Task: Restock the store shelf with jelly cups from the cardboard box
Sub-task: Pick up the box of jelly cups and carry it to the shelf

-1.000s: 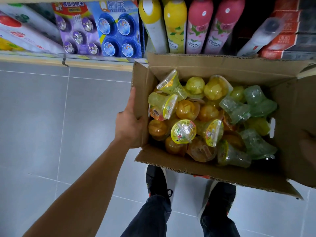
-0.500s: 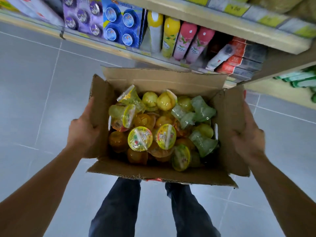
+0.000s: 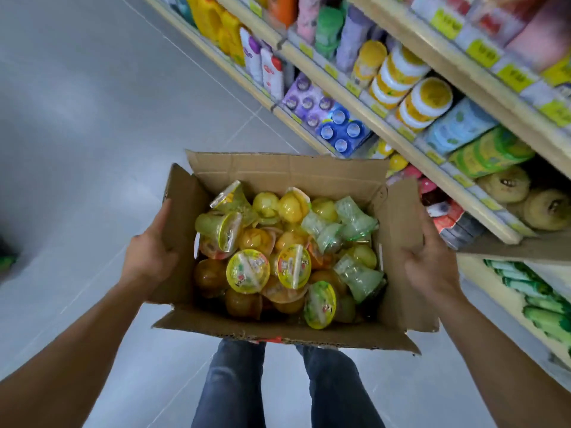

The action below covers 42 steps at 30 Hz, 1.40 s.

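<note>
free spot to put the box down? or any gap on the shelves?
Bare grey tiled floor lies left of the open brown cardboard box, beside the lowest shelf edge. The wooden shelves look packed edge to edge; no gap shows. Both hands, left hand and right hand, hold the box.

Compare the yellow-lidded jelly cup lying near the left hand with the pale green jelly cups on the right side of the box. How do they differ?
The yellow-lidded jelly cup shows its printed foil lid to the camera; the pale green jelly cups lie on their sides, showing their clear walls. The first sits among orange cups, nearer the left hand; the green ones cluster nearer the right hand. Both lie loose in the cardboard box.
</note>
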Motion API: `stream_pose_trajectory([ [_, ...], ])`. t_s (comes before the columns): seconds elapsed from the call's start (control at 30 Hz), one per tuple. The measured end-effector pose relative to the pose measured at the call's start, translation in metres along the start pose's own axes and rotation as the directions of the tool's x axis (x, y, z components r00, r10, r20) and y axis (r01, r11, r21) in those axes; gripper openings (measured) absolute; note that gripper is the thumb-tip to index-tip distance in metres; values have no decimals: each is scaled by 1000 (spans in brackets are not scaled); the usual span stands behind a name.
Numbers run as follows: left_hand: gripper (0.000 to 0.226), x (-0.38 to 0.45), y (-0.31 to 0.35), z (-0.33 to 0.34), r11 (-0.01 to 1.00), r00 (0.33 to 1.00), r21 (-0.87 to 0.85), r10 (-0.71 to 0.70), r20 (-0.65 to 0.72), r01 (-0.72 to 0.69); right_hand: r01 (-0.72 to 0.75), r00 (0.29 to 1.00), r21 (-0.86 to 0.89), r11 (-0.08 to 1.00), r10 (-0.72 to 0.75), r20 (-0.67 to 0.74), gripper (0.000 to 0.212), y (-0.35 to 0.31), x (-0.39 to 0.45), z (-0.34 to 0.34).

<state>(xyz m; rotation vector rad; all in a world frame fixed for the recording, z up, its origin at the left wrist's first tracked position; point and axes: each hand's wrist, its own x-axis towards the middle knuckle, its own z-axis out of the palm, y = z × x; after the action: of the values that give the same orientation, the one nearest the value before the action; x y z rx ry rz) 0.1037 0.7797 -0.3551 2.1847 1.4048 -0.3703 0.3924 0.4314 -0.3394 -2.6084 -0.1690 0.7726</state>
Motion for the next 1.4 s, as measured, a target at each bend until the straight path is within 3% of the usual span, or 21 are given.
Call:
stream_pose_trajectory([
  [0.3, 102, -17, -109, -147, 963, 972, -167, -224, -72, 210, 370, 925, -150, 917, -349, 150, 94, -245, -6, -1],
  [0.57, 105, 14, -190, -260, 889, 898, -288, -411, -159, 356, 629, 759, -110, 770, -577, 303, 98, -472, 18, 44],
  [0.8, 104, 72, -239, -330, 750, 756, -428, -623, -203, 503, 732, 583, 43, 680, -657, 478, 100, -677, 70, 110],
  [1.0, 101, 134, -268, -385, 583, 613, -579, -771, -172, 571, 820, 428, 72, 568, -691, 583, 98, -846, 88, 163],
  [1.13, 101, 177, -295, -416, 490, 535, -654, -831, -153, 575, 878, 382, -10, 478, -688, 617, 97, -959, 86, 213],
  [1.4, 102, 255, -368, -442, 253, 383, -784, -923, -21, 567, 961, 199, -19, 275, -644, 739, 100, -1138, 69, 351],
])
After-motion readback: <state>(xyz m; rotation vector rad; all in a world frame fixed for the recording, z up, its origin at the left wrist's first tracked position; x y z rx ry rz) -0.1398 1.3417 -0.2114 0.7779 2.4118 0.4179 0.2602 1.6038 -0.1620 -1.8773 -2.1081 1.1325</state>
